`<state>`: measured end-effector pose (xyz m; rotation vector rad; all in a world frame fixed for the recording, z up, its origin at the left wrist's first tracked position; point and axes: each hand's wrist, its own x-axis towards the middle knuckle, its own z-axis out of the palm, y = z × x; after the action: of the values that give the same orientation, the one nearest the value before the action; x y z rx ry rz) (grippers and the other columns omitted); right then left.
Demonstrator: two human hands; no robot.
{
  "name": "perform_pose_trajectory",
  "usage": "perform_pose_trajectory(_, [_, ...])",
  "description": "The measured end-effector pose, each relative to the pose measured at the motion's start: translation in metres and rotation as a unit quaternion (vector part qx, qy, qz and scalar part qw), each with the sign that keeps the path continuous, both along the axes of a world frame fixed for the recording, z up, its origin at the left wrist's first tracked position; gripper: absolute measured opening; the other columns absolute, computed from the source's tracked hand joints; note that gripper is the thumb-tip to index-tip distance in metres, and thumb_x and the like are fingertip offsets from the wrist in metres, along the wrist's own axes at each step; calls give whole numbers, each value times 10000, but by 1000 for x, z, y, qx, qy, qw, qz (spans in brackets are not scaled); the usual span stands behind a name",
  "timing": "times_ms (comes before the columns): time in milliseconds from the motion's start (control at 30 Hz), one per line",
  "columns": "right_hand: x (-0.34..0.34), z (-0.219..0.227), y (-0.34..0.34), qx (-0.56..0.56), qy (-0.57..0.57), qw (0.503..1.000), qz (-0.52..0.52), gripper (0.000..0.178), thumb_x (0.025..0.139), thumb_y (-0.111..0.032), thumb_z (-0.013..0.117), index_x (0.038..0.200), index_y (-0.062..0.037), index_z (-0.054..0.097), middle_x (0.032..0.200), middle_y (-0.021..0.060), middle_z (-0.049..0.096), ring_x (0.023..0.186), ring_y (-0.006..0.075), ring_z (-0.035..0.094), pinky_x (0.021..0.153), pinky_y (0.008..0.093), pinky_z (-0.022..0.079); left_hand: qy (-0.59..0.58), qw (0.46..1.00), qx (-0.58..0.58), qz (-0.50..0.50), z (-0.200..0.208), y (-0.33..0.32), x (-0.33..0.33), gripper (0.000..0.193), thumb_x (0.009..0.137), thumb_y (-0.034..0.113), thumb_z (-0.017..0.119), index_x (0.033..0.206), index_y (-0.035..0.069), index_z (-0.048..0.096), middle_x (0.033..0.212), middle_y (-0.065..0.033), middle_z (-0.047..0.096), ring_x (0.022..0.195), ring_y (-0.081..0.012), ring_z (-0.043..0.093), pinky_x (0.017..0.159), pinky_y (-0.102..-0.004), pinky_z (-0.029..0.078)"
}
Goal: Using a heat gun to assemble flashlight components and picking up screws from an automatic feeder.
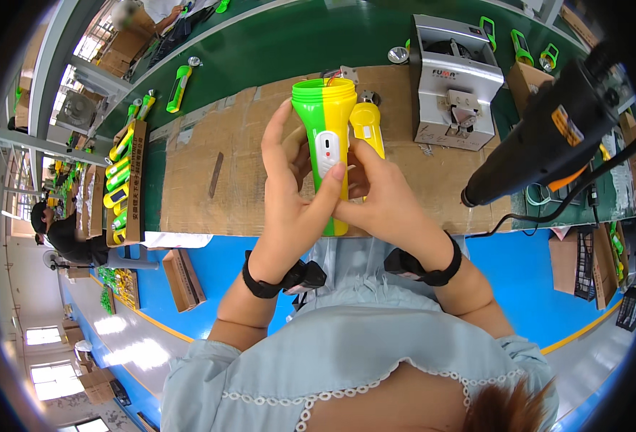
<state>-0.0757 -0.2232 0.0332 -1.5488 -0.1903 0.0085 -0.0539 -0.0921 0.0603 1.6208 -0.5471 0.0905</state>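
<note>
Upright in front of me is a flashlight body (327, 180), half green and half yellow, with a white switch plate on its face. Its wide threaded mouth faces up without a head on it, and thin wires show at the rim. My left hand (285, 187) is closed round its left side, the thumb across the front below the switch. From the right, my right hand (381, 193) grips the lower body, its fingers partly hidden behind it. Just beyond lies a yellow flashlight (366, 121) with a bare silver reflector, partly covered by my right hand.
A cardboard sheet (210, 165) covers the green bench. At the left stands a carton (137, 187) of flashlights; another flashlight (179, 88) lies behind it. A grey machine (453, 93) stands back right. A black power tool (534, 137) with a cable hangs at the right.
</note>
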Motion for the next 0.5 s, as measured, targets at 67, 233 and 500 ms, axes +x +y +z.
perform_pose_trajectory(67, [0, 4, -1, 6, -27, 1000, 8, 611, 685, -220, 733, 1174, 13, 451, 954, 120, 599, 789, 183, 612, 664, 272, 490, -97, 993, 54, 39, 1, 12, 9, 716, 789, -56, 562, 1382, 20, 167, 1245, -210, 454, 1123, -281, 509, 943, -374, 416])
perform_pose_trajectory(233, [-19, -10, -40, -94, -45, 991, -82, 502, 737, -72, 703, 1188, -8, 491, 962, 93, 610, 889, 162, 604, 764, 284, 486, -253, 906, 283, 186, 8, 88, 100, 657, 764, 3, 629, 1343, 48, 321, 1138, -190, 519, 1011, -267, 550, 875, -340, 437])
perform_pose_trajectory(500, [-70, -83, -66, -244, 5, 947, -209, 179, 749, 0, 621, 920, -17, 572, 802, 86, 589, 729, 190, 566, 673, 275, 453, -131, 864, 447, 190, -49, 229, 274, 690, 805, 114, 647, 1391, 171, 287, 1158, -183, 550, 962, -262, 592, 830, -348, 465])
